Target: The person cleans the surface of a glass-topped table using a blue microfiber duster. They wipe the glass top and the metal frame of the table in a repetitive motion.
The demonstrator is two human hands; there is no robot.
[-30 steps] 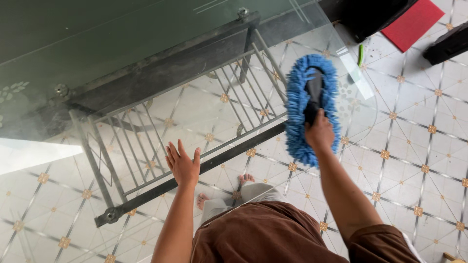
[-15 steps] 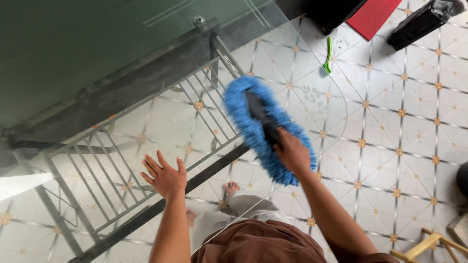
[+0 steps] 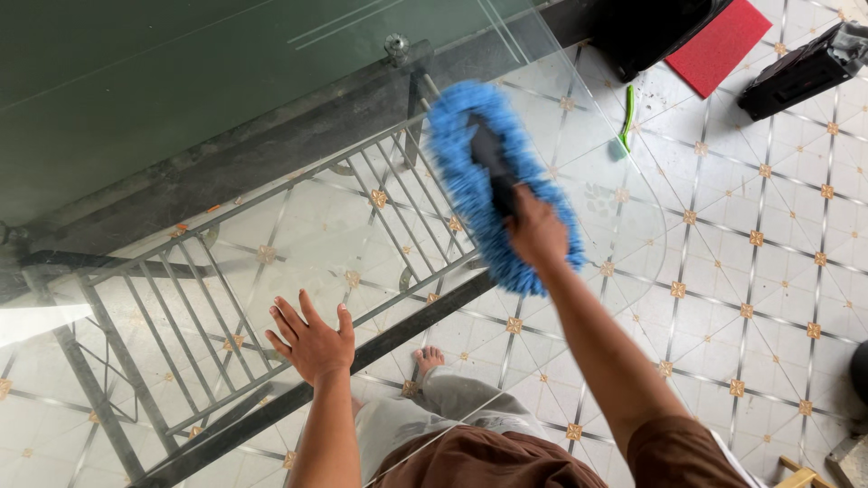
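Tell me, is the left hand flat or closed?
Flat: the left hand lies palm-down, fingers spread, on the glass tabletop.

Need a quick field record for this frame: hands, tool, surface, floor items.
right hand: gripping the black handle of the blue duster, which lies on the glass
left hand: open, fingers spread, flat on the glass
surface: clear glass tabletop over a dark metal frame
floor: red mat, green brush, black box, patterned tiles
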